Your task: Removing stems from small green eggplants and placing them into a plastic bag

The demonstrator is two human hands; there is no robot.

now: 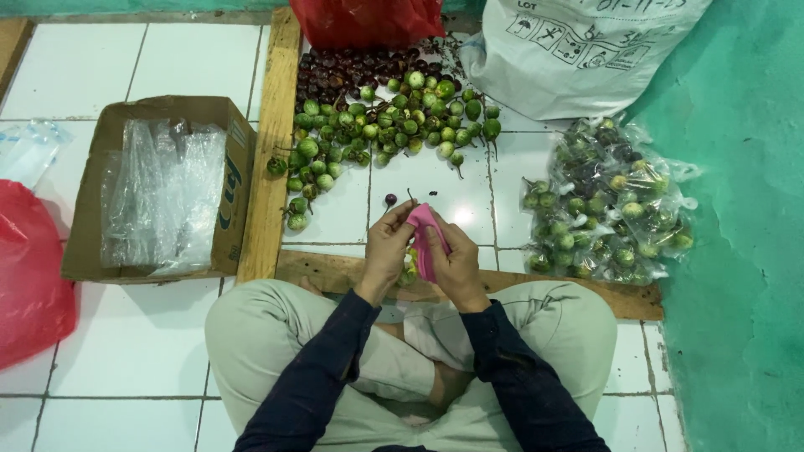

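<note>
My left hand (387, 244) and my right hand (456, 255) meet in front of my crossed legs, both gripping a pink strip (424, 230) that runs between the fingers. Under the hands a small clear bag of green fruits (409, 266) shows partly; which hand holds it I cannot tell. Beyond the hands, a loose pile of small round green eggplants (381, 125) lies on the white tiled floor, with a darker purple pile (352, 71) behind it. One dark fruit (390, 199) lies alone just past my left hand.
Several filled clear bags of eggplants (603, 209) are heaped at right by the green wall. A cardboard box (230, 188) of empty plastic bags stands at left. A wooden frame (272, 151) borders the piles. Red bags (29, 276) and a white sack (578, 50) lie around.
</note>
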